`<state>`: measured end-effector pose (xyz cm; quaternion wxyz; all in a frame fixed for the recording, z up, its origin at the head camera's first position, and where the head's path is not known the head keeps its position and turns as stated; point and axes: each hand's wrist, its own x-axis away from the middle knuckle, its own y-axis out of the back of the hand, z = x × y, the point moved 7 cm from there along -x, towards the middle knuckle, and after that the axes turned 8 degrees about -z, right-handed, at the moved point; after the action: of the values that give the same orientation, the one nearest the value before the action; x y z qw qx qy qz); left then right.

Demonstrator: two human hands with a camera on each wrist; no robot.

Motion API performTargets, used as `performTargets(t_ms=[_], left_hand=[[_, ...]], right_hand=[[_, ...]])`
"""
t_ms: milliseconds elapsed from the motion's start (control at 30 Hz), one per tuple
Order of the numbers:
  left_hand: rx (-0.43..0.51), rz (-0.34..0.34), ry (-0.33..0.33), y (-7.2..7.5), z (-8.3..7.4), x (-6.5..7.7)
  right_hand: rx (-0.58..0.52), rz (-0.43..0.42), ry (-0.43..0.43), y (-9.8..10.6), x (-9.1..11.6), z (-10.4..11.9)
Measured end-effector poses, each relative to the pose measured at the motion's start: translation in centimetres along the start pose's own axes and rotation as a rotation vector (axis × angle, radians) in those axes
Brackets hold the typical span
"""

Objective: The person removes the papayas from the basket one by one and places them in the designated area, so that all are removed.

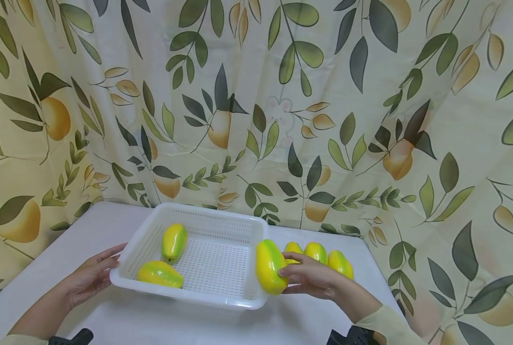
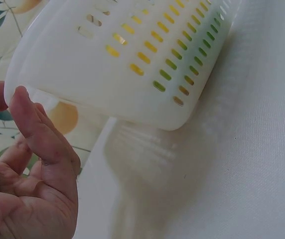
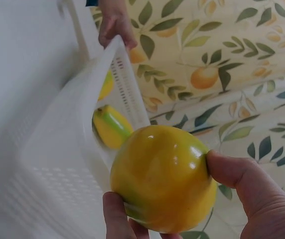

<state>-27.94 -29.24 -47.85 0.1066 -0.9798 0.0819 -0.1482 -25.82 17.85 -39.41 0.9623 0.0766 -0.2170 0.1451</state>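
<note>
The right hand [image 1: 306, 275] grips a yellow-green fruit [image 1: 270, 268], by its shape a mango, with the thumb on one side and the fingertips on the other. This fruit is at the right end of the white perforated plastic basket [image 1: 196, 295], in front of its rim in the head view; whether it touches the rim cannot be told. The left hand [image 1: 92, 273] pinches the basket's left rim between thumb and fingers, apparently to steady it. Inside, towards the left wall, lie two similar fruits: the rear fruit [image 1: 174, 242] points away from the person, and the front fruit [image 1: 160, 274] lies along the near wall. Beyond the right hand, three loose fruits [image 1: 340, 263] sit close together on the white-covered table [image 1: 153, 321], before a leaf-and-fruit-printed curtain [image 1: 256, 120]. The step in hand is judged to be transferring the gripped fruit into the basket. The next move calls for clearing the right rim, lowering the fruit to the bare floor and releasing gently.
</note>
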Motion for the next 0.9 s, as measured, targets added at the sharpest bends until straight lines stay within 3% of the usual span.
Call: performTargets(t_ms=[900], left_hand=[[0.02,0.02,-0.008,0.1,0.2,-0.3]], right_hand=[[-0.077,-0.106,-0.091,3.0,0.7,-3.9]])
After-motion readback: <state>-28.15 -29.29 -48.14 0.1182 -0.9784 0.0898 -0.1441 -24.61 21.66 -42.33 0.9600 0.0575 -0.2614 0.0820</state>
